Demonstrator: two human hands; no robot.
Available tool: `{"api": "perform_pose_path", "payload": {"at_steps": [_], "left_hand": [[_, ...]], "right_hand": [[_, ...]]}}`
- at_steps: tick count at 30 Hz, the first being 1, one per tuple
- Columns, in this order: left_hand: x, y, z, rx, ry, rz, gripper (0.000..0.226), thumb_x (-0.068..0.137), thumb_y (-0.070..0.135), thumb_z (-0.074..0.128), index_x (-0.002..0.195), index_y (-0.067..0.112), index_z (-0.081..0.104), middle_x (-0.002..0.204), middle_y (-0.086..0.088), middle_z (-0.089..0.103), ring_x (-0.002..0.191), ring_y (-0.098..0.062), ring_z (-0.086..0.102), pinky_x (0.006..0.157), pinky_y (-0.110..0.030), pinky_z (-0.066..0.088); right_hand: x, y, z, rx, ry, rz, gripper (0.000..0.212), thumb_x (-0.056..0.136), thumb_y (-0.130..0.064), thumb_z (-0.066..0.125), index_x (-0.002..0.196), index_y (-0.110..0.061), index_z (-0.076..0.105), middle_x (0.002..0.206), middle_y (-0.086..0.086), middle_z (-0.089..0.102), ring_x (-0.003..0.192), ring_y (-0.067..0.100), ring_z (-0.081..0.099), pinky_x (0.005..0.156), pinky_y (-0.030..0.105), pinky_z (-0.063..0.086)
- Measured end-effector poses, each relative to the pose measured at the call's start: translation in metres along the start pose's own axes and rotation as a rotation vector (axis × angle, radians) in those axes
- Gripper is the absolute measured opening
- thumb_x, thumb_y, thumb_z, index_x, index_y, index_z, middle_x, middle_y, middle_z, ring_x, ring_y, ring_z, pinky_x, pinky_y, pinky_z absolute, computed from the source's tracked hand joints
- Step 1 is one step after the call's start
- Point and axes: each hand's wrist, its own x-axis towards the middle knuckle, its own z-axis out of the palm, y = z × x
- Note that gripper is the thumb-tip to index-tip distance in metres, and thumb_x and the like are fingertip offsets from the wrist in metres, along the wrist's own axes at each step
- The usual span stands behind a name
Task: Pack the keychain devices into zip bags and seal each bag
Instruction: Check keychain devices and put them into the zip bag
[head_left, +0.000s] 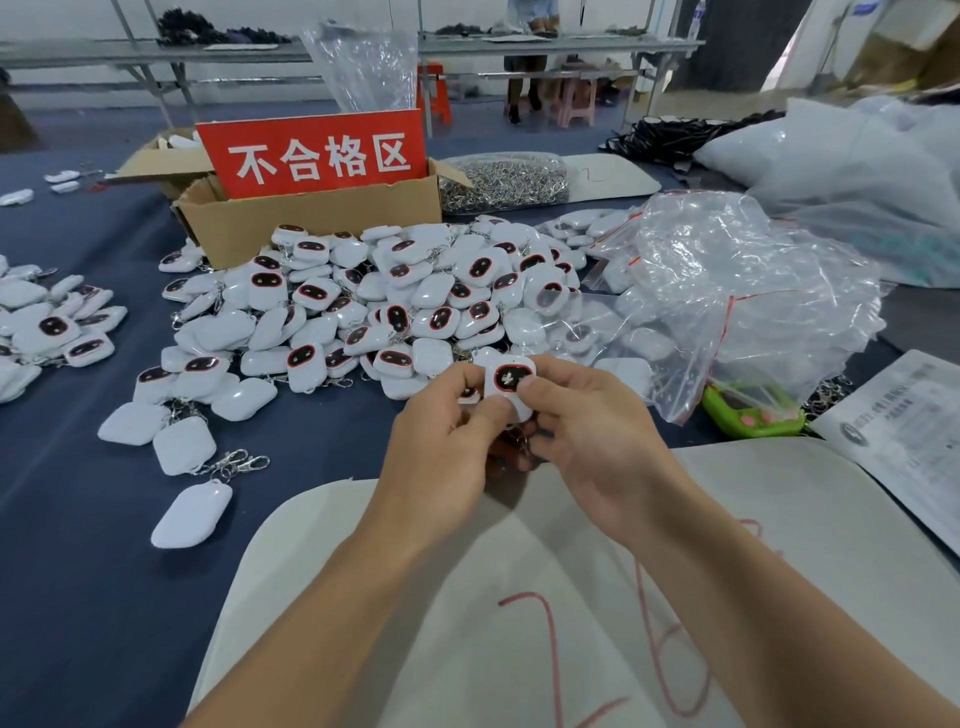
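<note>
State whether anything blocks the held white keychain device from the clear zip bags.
Nothing visible does. The left hand and right hand pinch the white keychain device; the clear plastic zip bags lie just right, only low-lying devices between.

glossy plastic keychain devices (332, 306), matt cardboard box (311, 218)

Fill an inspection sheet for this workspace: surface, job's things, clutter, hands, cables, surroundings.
Surface: blue table; white board with red marks near the person.
Job's things: devices piled mid-table; zip bags heaped to their right.
Clutter: box with red sign, clips bag, green gadget, printed sheet.
Hands: left hand and right hand both pinch one device with the fingers.
Cables: dark cords far right, kind unclear.
Surroundings: benches, stools, a person behind.
</note>
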Motion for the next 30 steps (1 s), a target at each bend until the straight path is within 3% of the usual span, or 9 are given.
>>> {"api": "perform_pose_path", "payload": {"at_steps": [2, 4, 8, 10, 13, 17, 22, 26, 30], "left_hand": [[-0.0001, 0.0002, -0.0005, -0.002, -0.026, -0.027, 0.018, 0.091, 0.026, 0.059, 0.098, 0.01, 0.06, 0.08, -0.01, 0.077, 0.069, -0.031, 0.076, 0.064, -0.03, 0.057], [0.0, 0.0004, -0.0018, -0.013, -0.033, -0.04, 0.024, 0.087, 0.029, 0.063, 0.097, 0.007, 0.058, 0.083, -0.011, 0.078, 0.072, -0.033, 0.076, 0.069, -0.037, 0.059], [-0.0011, 0.0001, -0.0032, 0.031, 0.003, -0.046, 0.031, 0.079, 0.042, 0.066, 0.086, 0.013, 0.057, 0.085, -0.012, 0.076, 0.084, -0.042, 0.072, 0.084, -0.064, 0.056], [-0.0007, 0.0, -0.0029, 0.04, 0.011, -0.05, 0.028, 0.079, 0.042, 0.064, 0.08, 0.016, 0.056, 0.081, -0.009, 0.075, 0.08, -0.037, 0.072, 0.079, -0.059, 0.058], [0.0003, 0.0001, -0.0025, 0.041, 0.02, -0.025, 0.018, 0.082, 0.036, 0.062, 0.067, 0.027, 0.057, 0.071, 0.002, 0.073, 0.069, -0.017, 0.073, 0.063, -0.031, 0.056], [0.003, 0.0012, -0.0021, -0.092, 0.04, -0.035, 0.034, 0.094, 0.011, 0.06, 0.062, 0.021, 0.054, 0.062, -0.004, 0.067, 0.062, -0.032, 0.073, 0.055, -0.034, 0.059], [0.0039, -0.0013, -0.0019, -0.062, 0.022, -0.01, 0.025, 0.101, 0.017, 0.057, 0.081, 0.005, 0.048, 0.07, -0.012, 0.072, 0.062, -0.036, 0.073, 0.066, -0.047, 0.06], [0.0032, 0.0002, -0.0024, -0.044, -0.016, -0.042, 0.023, 0.107, 0.018, 0.052, 0.092, 0.001, 0.055, 0.073, -0.012, 0.076, 0.065, -0.031, 0.075, 0.062, -0.033, 0.058], [0.0013, 0.0027, -0.0013, -0.057, -0.048, -0.065, 0.025, 0.107, 0.021, 0.054, 0.098, -0.002, 0.055, 0.073, -0.011, 0.076, 0.064, -0.029, 0.074, 0.059, -0.031, 0.055]], "right_hand": [[-0.0009, 0.0017, 0.0005, -0.022, 0.034, -0.009, 0.018, 0.1, -0.001, 0.054, 0.102, 0.01, 0.068, 0.083, 0.019, 0.049, 0.075, 0.034, 0.03, 0.055, 0.034, 0.03], [-0.0029, 0.0028, 0.0035, -0.037, 0.056, -0.035, 0.017, 0.098, 0.002, 0.054, 0.096, 0.007, 0.071, 0.077, 0.02, 0.055, 0.069, 0.03, 0.042, 0.055, 0.033, 0.037], [-0.006, 0.0038, 0.0059, -0.073, 0.032, -0.084, 0.023, 0.098, 0.002, 0.055, 0.086, -0.002, 0.074, 0.078, 0.013, 0.072, 0.077, 0.023, 0.064, 0.076, 0.042, 0.044], [-0.006, 0.0039, 0.0045, -0.072, 0.01, -0.086, 0.02, 0.098, 0.003, 0.054, 0.089, 0.001, 0.072, 0.08, 0.013, 0.073, 0.079, 0.023, 0.065, 0.077, 0.042, 0.044], [-0.0055, 0.0045, 0.0039, -0.085, -0.004, -0.097, 0.019, 0.096, 0.005, 0.054, 0.092, 0.002, 0.072, 0.078, 0.013, 0.07, 0.074, 0.021, 0.061, 0.066, 0.035, 0.046], [-0.0038, 0.0054, 0.0049, -0.104, -0.016, -0.104, 0.02, 0.096, 0.006, 0.052, 0.091, 0.001, 0.071, 0.07, 0.01, 0.065, 0.052, 0.012, 0.051, 0.054, 0.03, 0.043], [-0.0012, 0.0033, 0.002, -0.126, -0.022, -0.112, 0.027, 0.099, 0.002, 0.052, 0.092, -0.009, 0.075, 0.076, 0.011, 0.067, 0.055, 0.018, 0.043, 0.058, 0.031, 0.045], [-0.0018, 0.0054, 0.0016, -0.172, -0.085, -0.134, 0.017, 0.095, 0.003, 0.061, 0.101, -0.009, 0.071, 0.076, 0.013, 0.064, 0.055, 0.016, 0.043, 0.052, 0.024, 0.041], [-0.0005, 0.0077, -0.0007, -0.177, -0.062, -0.173, 0.019, 0.096, 0.006, 0.061, 0.095, -0.011, 0.069, 0.066, 0.006, 0.062, 0.049, 0.013, 0.042, 0.047, 0.022, 0.039]]}}
